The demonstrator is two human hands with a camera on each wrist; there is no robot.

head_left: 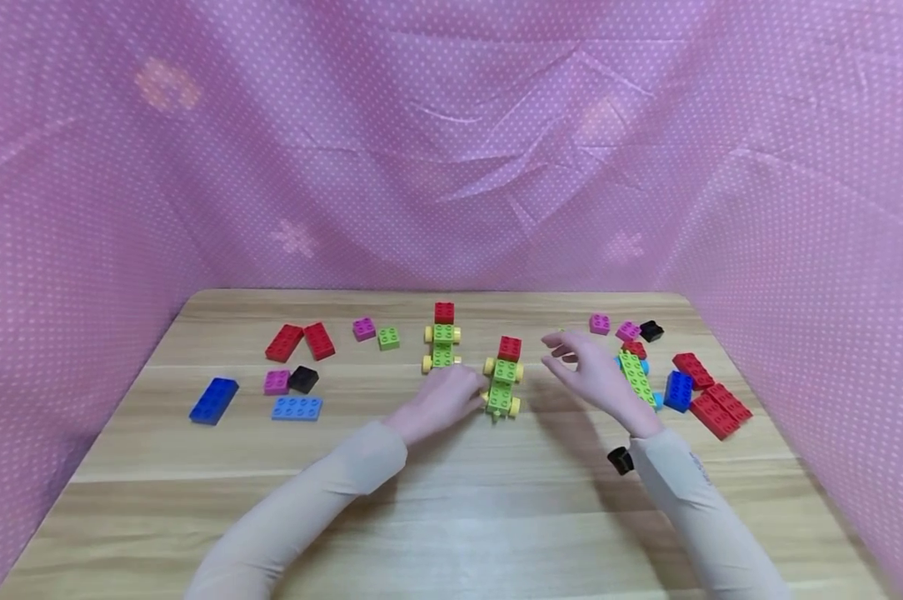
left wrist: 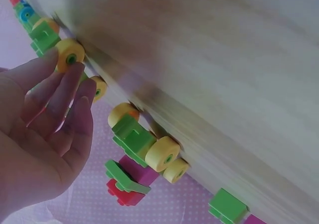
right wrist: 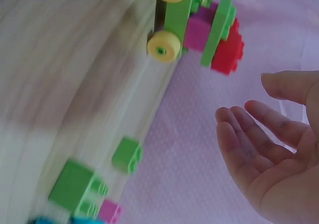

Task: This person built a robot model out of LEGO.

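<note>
Green-bodied toy brick car with yellow wheels and a red brick on top (head_left: 502,379) stands near the middle of the wooden tabletop (head_left: 451,517), looking fully assembled; a second matching brick car (head_left: 442,337) sits just behind it. The left hand (head_left: 440,398) touches the near car's side with relaxed fingers, while the right hand (head_left: 590,371) hovers beside it, spread and holding nothing. Loose red, blue, pink and black bricks (head_left: 702,392) remain unused on both sides. Pink dotted cloth (head_left: 451,150) encloses the tabletop.

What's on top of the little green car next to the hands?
A red brick sits on top of the near green car, at its far end. The left hand covers part of its left side.
</note>
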